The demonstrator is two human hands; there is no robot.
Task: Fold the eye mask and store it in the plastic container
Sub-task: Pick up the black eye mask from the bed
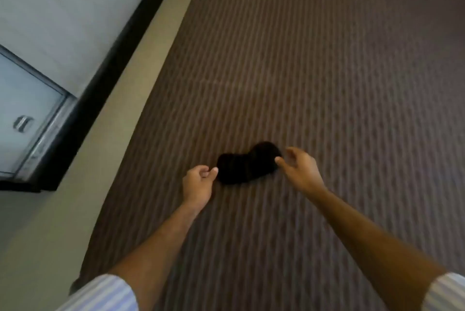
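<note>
A black eye mask (247, 163) lies spread flat on a brown striped bedcover (327, 71), its right end a little farther from me than its left. My left hand (198, 182) sits at the mask's left end, thumb and fingers curled close together beside the edge. At the right end is my right hand (299, 167), fingers bent and apart, thumb tip touching the mask's edge. Neither hand visibly grips the mask. No plastic container is in view.
The bedcover's left edge runs diagonally, with a beige floor strip (130, 79) beside it. Beyond that stands a dark-framed wall and a frosted glass door (25, 114) with a metal handle at the left. The frame is motion-blurred.
</note>
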